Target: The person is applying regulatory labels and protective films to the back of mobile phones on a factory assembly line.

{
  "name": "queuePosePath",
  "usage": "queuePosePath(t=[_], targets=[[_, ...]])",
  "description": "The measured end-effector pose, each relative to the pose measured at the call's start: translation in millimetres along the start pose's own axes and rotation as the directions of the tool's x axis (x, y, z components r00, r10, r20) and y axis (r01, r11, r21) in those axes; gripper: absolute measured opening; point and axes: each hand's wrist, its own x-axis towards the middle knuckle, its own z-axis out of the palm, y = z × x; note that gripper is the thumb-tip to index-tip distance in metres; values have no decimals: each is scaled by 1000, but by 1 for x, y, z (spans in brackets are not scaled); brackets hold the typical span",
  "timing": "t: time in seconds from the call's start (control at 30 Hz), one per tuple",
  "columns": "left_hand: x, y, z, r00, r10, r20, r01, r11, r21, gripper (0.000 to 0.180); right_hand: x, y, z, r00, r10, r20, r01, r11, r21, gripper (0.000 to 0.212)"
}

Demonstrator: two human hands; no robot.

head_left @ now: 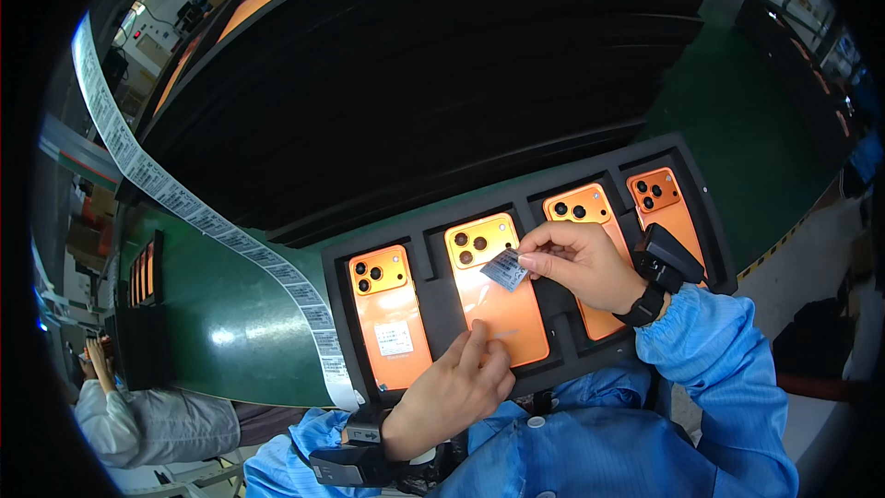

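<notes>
Between the thumb and forefinger of my right hand is a small silvery printed label. It hangs tilted just below the cameras of the second orange phone, which lies back up in a black foam tray. My left hand rests its fingertips on the lower back of that phone, fingers loosely bent and holding nothing. To the left, the first orange phone has a white label on its back. My right hand partly covers the third phone. The fourth phone lies rightmost.
A long strip of printed labels curves from the upper left down to the tray's left edge. Behind the tray rises a tall stack of black trays on the green table. Another person works at the far left.
</notes>
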Motion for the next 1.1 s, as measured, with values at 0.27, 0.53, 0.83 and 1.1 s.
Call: queuePosePath(t=[0.27,0.53,0.83,1.1], targets=[[1,-5,-3,992,123,-22,-124,992,-22,13,3,5,-5,997,73,-3,-72,991,115,15],[16,-26,11,972,71,-223,-98,989,-111,14,5,8,-6,996,87,18,-89,979,185,14],[64,-88,44,675,-455,-581,181,865,-468,14,1,5,-1,999,-17,28,12,984,179,13],[59,-101,51,452,-739,-500,141,613,-777,9,4,7,11,929,-212,303,341,808,-481,12]])
